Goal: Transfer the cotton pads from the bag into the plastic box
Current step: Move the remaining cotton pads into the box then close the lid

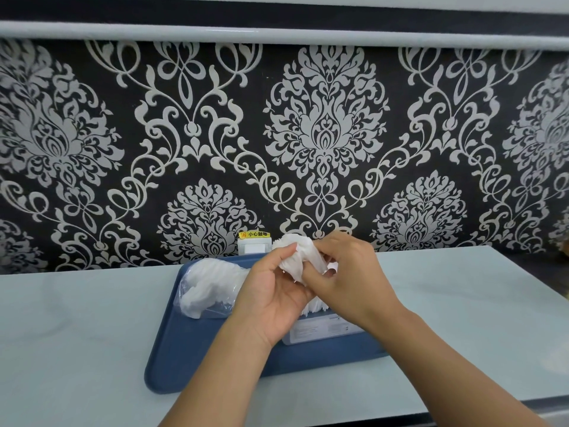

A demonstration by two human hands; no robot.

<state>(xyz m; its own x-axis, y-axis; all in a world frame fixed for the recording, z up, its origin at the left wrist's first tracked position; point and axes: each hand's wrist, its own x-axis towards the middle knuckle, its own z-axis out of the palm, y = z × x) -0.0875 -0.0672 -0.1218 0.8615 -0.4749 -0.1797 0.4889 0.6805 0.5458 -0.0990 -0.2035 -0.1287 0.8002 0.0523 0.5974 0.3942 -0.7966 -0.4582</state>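
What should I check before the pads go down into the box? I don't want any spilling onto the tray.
1. Pads held firmly: ok, left hand and right hand both grip the bunch.
2. Bunch over the box: ok, it hangs just above it.
3. Box open: ok, edges of white pads show at its top.
4. Room left in the box: cannot tell, the hands hide most of it.
5. Bag stable: ok, it lies on the tray with pads left inside.
6. Stray pads on the tray: ok, none seen on its visible part.
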